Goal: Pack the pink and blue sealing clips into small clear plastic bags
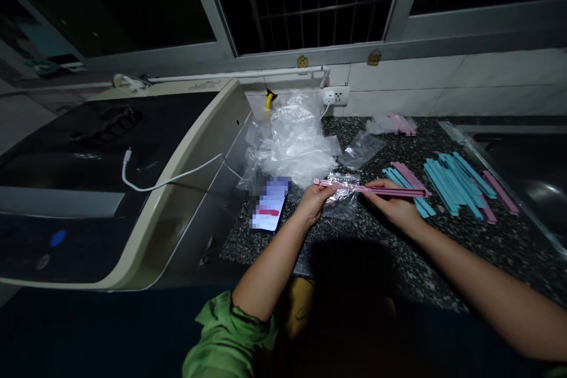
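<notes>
Long, thin pink plastic strips [394, 191] are held level across both hands above the dark speckled counter [425, 260]. My left hand [311, 204] is closed on their left end, thumb along the top. Farther right, my right hand [396, 209] pinches them near the middle, and their right ends reach past its fingers. A small clear plastic bag [342, 208] lies beneath and behind the strips, between the hands; whether a hand touches it, I cannot tell. Beside my right hand lie blue strips [454, 183] in a loose pile and more pink strips [500, 192].
A heap of clear plastic bags [296, 142] stands against the wall. Left of my hands lies a lit phone [269, 207]. A washing machine [146, 224] with a white cable [177, 180] fills the left side. At the right edge is a metal sink [544, 189].
</notes>
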### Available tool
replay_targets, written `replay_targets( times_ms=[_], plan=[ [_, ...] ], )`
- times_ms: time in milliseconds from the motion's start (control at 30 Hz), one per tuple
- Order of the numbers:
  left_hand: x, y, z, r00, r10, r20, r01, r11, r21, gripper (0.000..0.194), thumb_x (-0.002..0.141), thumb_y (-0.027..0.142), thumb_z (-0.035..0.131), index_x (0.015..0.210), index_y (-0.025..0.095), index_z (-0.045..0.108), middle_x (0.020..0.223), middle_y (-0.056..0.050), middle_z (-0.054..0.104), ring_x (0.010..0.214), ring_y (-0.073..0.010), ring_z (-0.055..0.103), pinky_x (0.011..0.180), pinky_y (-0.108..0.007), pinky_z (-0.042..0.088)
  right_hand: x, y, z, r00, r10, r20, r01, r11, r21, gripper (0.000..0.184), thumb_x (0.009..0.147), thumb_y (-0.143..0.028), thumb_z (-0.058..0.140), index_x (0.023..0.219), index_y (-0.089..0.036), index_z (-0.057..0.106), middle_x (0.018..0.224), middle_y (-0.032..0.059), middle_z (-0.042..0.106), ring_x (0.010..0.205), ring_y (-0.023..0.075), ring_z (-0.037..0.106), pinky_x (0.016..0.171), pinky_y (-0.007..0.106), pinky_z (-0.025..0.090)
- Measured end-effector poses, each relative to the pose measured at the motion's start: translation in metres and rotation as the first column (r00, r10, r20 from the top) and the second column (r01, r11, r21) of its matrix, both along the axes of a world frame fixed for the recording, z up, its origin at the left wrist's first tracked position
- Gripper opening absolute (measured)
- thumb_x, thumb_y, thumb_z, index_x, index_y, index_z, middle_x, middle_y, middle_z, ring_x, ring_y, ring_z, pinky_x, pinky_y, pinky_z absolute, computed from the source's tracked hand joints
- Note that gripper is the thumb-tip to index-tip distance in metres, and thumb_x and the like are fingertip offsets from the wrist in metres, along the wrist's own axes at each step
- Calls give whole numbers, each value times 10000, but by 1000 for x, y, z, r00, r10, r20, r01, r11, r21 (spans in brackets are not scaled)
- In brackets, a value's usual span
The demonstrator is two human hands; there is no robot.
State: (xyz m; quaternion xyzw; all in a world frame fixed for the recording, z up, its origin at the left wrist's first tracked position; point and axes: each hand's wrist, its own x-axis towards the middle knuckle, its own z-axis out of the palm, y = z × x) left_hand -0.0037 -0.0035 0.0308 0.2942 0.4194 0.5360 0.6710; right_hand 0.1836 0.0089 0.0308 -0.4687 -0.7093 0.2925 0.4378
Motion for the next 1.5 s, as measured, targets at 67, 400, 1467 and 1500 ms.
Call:
replay_targets(
  times_ms=[67,400,1467,1500],
  plan=[
    [0,-1,2,1000,9,3,-9,1000,-20,318,433,298,812,635,112,652,603,-2,627,580,-98,504,590,-228,363,0,0,1,1000,7,3,-7,1000,-5,320,713,-534,603,797,-225,617,795,44,670,741,192,623,719,353,516],
    [-2,0,1,1000,28,-14,-28,999,-23,306,455,298,777,655,117,633,595,-4,601,539,-84,484,520,-218,343,-2,-1,3,997,-6,-78,6,1000,-1,327,667,-513,656,797,-215,614,789,44,671,733,198,629,733,377,528],
    [-6,-4,0,927,255,-274,-195,954,226,204,562,330,684,631,143,638,620,-9,627,625,-141,530,677,-262,402,-15,7,-5,996,45,-74,-36,992,120,149,701,-339,635,779,-213,649,718,18,613,638,153,569,594,299,468],
    [-11,-4,1,903,294,-313,-225,945,238,189,577,325,669,629,146,638,616,-10,627,629,-147,534,691,-271,409,-20,10,-6,995,62,-77,-53,991,119,149,706,-336,629,783,-209,650,712,17,610,633,151,568,588,295,465]
  ],
)
